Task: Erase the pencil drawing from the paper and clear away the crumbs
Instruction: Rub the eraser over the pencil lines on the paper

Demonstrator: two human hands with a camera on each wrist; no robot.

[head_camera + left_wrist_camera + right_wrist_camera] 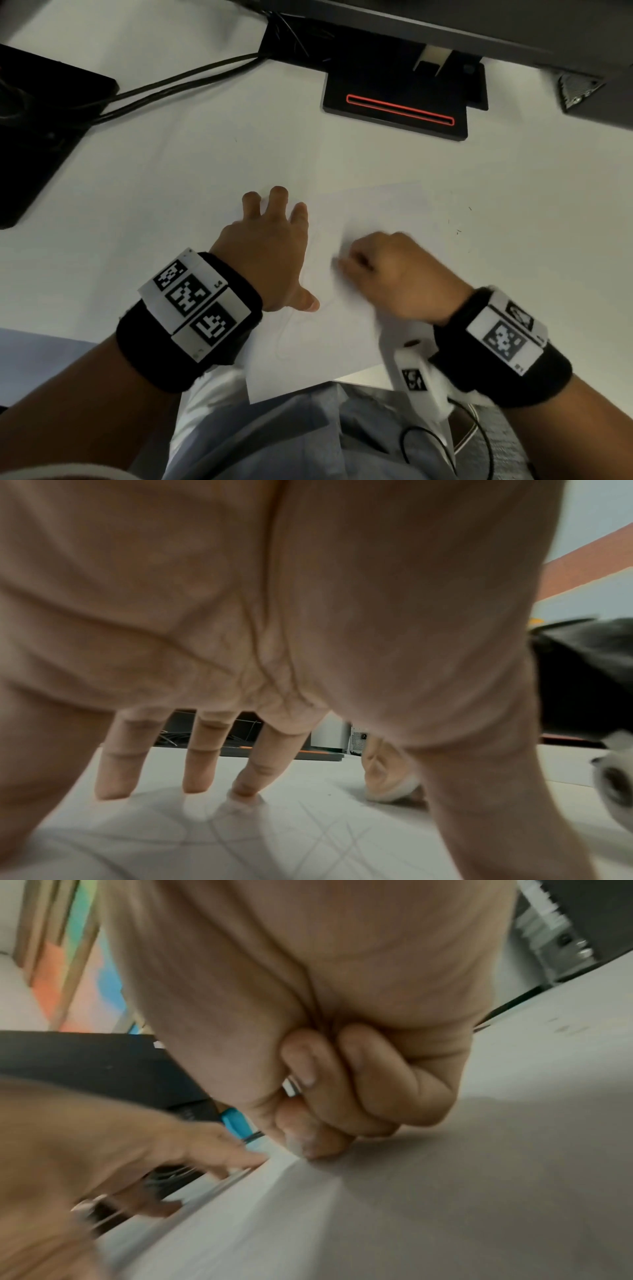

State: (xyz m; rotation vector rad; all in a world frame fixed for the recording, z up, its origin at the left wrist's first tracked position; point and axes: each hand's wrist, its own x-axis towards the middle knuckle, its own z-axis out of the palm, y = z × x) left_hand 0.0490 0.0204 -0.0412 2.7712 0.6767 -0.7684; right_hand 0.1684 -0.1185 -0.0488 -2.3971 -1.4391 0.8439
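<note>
A white sheet of paper [342, 329] lies on the white table [171, 171], its near corner hanging over the front edge. Faint pencil lines [284, 339] cross its left part and show as grey crossing strokes [329, 840] in the left wrist view. My left hand [274, 240] presses on the paper's left edge with spread, straight fingers [198, 767]. My right hand [387, 270] is blurred and curled over the middle of the sheet, pinching a small white eraser [399, 791] whose tip [299, 1144] touches the paper. Tiny dark crumbs [459, 232] lie to the right.
A black monitor stand with a red stripe [397, 109] stands at the back. Black cables [178, 85] run left to a black block [34, 137]. A dark grey pointed object [579, 92] sits at the back right. My lap is below the table's front edge.
</note>
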